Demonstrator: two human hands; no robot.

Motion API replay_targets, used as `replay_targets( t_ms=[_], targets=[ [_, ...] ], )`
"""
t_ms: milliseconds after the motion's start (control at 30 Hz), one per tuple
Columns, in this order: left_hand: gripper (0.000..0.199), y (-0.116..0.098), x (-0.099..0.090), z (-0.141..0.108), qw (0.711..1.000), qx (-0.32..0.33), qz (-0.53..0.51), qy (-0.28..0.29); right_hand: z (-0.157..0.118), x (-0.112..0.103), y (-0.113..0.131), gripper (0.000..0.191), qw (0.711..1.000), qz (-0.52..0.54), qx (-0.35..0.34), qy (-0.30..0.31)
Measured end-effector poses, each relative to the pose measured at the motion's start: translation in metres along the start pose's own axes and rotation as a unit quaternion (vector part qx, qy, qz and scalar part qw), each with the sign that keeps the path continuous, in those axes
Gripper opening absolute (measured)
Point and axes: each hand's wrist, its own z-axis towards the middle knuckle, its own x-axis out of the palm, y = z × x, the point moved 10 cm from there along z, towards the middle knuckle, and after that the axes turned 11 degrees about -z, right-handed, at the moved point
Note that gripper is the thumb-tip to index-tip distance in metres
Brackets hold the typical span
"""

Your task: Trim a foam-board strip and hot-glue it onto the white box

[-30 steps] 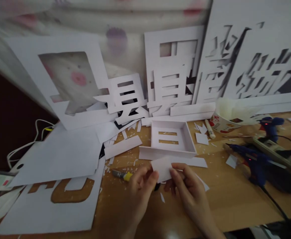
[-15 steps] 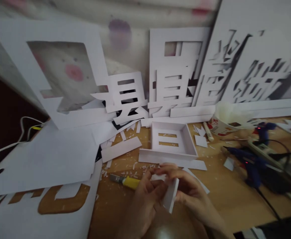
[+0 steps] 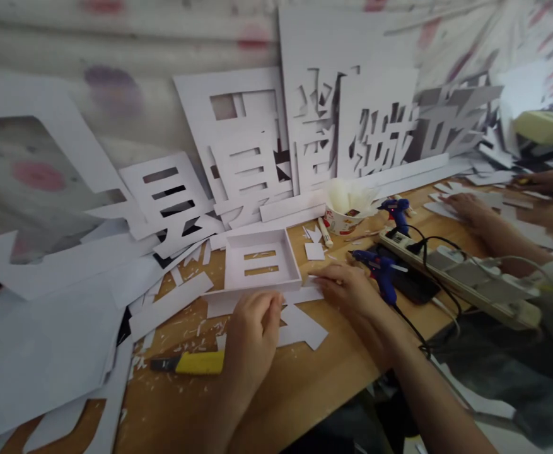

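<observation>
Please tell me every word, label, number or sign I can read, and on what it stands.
None reads with certainty.
Paper cup: red print, too small.
Upright white boards: cut-out strokes resembling characters, overlapped, unclear.
Grey upright shapes: too blurred.

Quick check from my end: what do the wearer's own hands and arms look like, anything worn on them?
The left hand and right hand are ungloved; no ring, watch or sleeve is visible on them or the forearms.
</observation>
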Motion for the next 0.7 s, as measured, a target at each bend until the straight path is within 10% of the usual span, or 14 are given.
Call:
replay_targets(
  t_ms=[333, 700],
  targets=[
    [0.014, 0.034, 0.066, 0.060, 0.985, -0.047, 0.147, 0.076, 0.004, 0.016, -0.005, 0.017, 0.999, 0.019, -0.035, 0.013],
    [0.026, 0.047, 0.075, 0.058, 0.970, -0.150, 0.157, 0.109, 0.001, 0.023, -0.007, 0.015, 0.997, 0.033, -0.066, -0.017]
  ],
)
